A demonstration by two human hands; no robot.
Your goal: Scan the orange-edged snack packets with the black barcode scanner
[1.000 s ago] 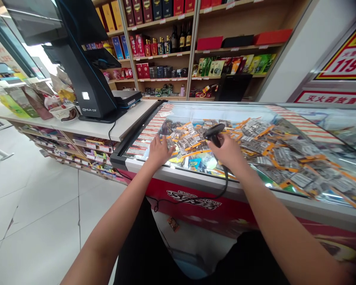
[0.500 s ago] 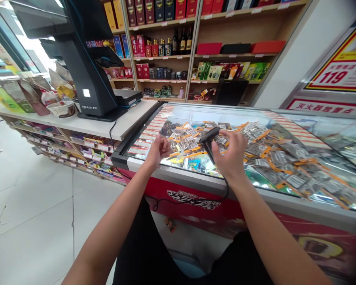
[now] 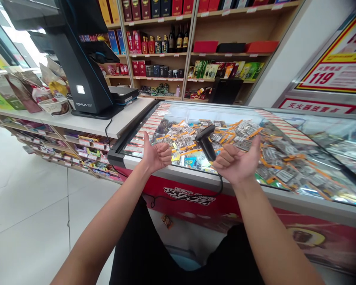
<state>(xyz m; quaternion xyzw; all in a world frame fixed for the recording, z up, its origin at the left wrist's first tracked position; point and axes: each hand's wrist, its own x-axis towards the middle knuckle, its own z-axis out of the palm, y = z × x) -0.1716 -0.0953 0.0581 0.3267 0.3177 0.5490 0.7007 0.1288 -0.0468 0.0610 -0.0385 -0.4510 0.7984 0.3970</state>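
Observation:
My left hand (image 3: 156,156) is held above the front edge of the chest freezer (image 3: 178,169), fingers curled into the palm and thumb pointing up, with nothing in it. My right hand (image 3: 237,162) makes the same thumb-up fist farther right and is also bare of anything. Between the two, a black handheld barcode scanner (image 3: 207,143) rests on the freezer's glass top, its cable running down over the front. The fingers of my right hand come close to the scanner's handle end; whether they touch it I cannot tell. Packaged goods with orange edges (image 3: 184,141) show beneath the glass.
On the left stands a counter (image 3: 118,122) with a black checkout terminal (image 3: 87,79) and a paper bowl (image 3: 55,107). Shelves (image 3: 157,55) with boxes and bottles line the back. A small packet (image 3: 167,221) lies low by the freezer's front.
My right hand has let go of the scanner and closed into a fist with the thumb raised. My left thumb has come up too. The view has shifted slightly.

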